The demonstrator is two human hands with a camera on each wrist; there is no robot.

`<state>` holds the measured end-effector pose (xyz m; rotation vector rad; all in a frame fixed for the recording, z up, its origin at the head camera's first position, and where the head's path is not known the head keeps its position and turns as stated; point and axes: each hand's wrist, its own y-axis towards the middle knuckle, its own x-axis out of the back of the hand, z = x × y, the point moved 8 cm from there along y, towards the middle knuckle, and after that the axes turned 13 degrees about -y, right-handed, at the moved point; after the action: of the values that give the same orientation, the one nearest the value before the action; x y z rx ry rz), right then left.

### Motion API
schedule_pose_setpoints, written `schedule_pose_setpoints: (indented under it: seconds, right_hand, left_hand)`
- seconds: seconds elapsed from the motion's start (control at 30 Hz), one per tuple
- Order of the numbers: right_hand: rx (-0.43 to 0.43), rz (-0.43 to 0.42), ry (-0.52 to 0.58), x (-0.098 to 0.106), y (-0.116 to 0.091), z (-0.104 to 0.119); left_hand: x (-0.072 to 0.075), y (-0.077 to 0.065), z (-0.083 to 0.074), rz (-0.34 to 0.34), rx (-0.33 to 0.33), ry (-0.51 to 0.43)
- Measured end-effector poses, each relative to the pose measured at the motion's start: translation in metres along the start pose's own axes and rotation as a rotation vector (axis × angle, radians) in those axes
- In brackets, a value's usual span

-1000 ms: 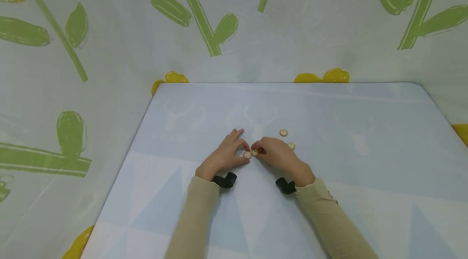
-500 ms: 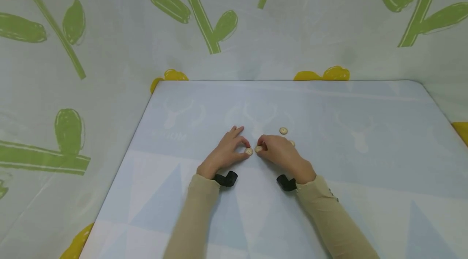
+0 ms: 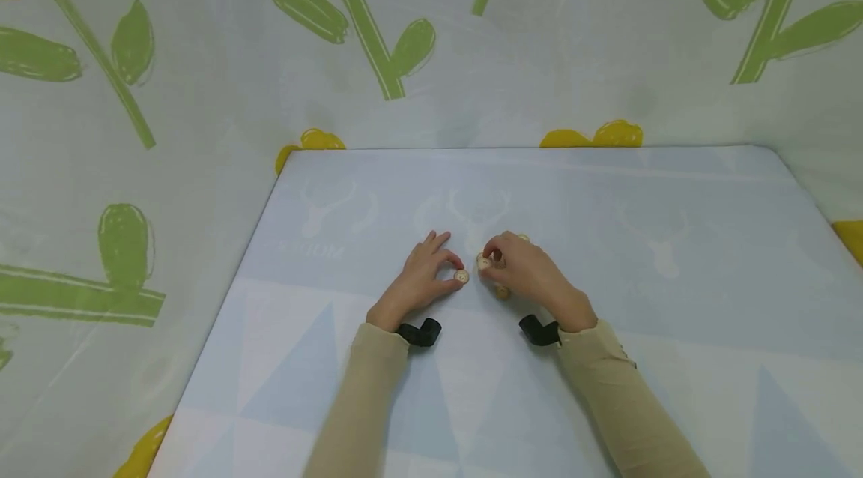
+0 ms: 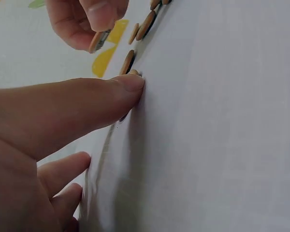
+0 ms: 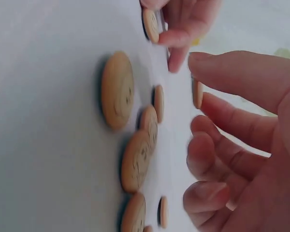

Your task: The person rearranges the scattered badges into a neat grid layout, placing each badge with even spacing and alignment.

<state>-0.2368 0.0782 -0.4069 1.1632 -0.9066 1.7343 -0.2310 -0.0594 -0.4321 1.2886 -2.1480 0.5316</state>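
Note:
Small round wooden discs with faces drawn on them lie on the table. My left hand (image 3: 425, 279) rests on the tabletop, thumb and index finger pinching one wooden disc (image 3: 461, 276) by its edges. To its right, my right hand (image 3: 529, 272) pinches another wooden disc (image 5: 198, 92) between thumb and fingertip, lifted off the surface. Its underside looks dark and shiny in the left wrist view. Beneath the right hand lies a loose disc (image 3: 502, 291), and one more disc (image 3: 523, 237) peeks out behind its knuckles. The right hand hides other discs from the head view.
Several loose discs, one of them a larger-looking disc (image 5: 118, 91), lie in a loose line by the right hand in its wrist view. The table (image 3: 674, 253) has a pale blue patterned cover. A flower-print curtain (image 3: 539, 73) hangs behind and at the left.
My right hand has moved right and slightly away from the left hand, carrying its disc. A loose disc now shows below it. The left hand keeps its pinch, shifting only slightly.

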Motion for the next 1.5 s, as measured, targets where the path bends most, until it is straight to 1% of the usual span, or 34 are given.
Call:
schedule_pose_setpoints:
  seconds: [0.23, 0.4, 0.73, 0.9, 1.07, 1.23, 1.4, 1.5]
  right_hand:
    - [0.004, -0.008, 0.057, 0.005, 0.001, -0.006]
    - [0.011, -0.049, 0.054, 0.006, 0.004, -0.008]
    - [-0.010, -0.068, 0.081, 0.006, 0.012, -0.007]
    - [-0.013, -0.068, 0.075, 0.002, 0.019, -0.005]
    - [-0.003, -0.066, 0.062, 0.002, 0.026, -0.001]
    - [0.001, -0.087, 0.053, 0.004, 0.030, 0.003]
    - [-0.016, -0.080, 0.054, -0.001, 0.035, 0.005]
    - [-0.011, -0.090, 0.055, -0.003, 0.037, 0.007]
  left_hand:
    - [0.001, 0.000, 0.001, -0.006, 0.010, -0.016]
    - [0.001, 0.001, -0.001, -0.011, 0.003, -0.040]
    - [0.000, 0.003, 0.001, -0.020, 0.022, -0.024]
    - [-0.001, 0.002, 0.001, -0.024, 0.009, -0.040]
    - [-0.001, 0.001, 0.001, -0.023, 0.022, -0.057]
    - [0.000, 0.001, 0.000, -0.022, 0.024, -0.052]
    - [0.000, 0.000, 0.002, -0.010, 0.038, -0.041]
    - [0.001, -0.001, 0.003, -0.014, 0.041, -0.032]
